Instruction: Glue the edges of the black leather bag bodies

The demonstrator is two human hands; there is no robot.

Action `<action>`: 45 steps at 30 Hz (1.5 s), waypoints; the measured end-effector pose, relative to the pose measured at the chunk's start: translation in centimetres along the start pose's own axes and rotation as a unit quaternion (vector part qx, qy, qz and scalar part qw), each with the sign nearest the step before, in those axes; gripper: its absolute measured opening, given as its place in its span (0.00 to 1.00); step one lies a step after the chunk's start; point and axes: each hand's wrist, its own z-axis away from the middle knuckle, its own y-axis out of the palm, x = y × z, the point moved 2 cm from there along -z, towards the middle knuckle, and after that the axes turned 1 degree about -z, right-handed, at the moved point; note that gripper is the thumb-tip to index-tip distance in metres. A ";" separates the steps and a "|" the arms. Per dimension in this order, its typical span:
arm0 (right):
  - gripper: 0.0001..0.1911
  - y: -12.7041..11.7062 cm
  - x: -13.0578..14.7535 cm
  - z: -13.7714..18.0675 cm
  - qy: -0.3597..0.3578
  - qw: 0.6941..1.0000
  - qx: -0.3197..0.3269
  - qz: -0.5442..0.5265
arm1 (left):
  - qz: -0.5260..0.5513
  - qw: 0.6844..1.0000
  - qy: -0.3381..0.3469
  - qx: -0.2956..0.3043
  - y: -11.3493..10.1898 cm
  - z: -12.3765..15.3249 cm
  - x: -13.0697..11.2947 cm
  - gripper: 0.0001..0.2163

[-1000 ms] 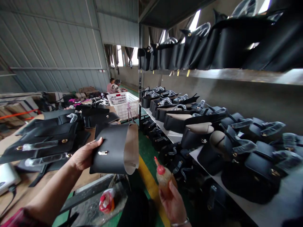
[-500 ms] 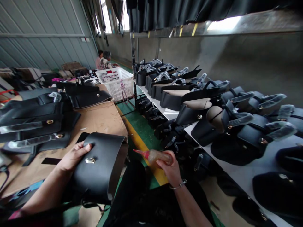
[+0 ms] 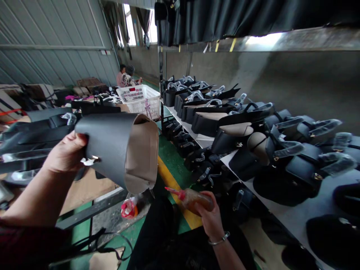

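Observation:
My left hand [image 3: 67,152] grips the edge of a black leather handbag body [image 3: 108,140], thumb on its outer face beside a metal clasp [image 3: 90,161]. The bag is held up and tilted, so its beige-lined opening faces right. Lower and to the right, my right hand [image 3: 209,215] wraps round a squeeze bottle [image 3: 197,200] with a red nozzle and brownish contents. The nozzle points left, just below the bag's opening and apart from it. My left fingers behind the bag are partly hidden.
On my right a shelf [image 3: 284,210] carries rows of black handbags. Dark bag pieces [image 3: 33,129] lie on the table [image 3: 81,191] at left. A white plastic basket [image 3: 152,105] stands ahead, with two people [image 3: 128,77] beyond it. A red-capped container [image 3: 129,209] is low by the table.
My left hand has raised the handbag body off the table area and turned its opening more toward me. The right hand with the bottle has shifted slightly right and down.

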 end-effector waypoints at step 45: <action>0.19 6.2 6.3 -10.4 -0.410 0.867 0.065 0.276 | -0.125 0.908 -0.322 0.236 -2.6 -2.3 12.6 0.23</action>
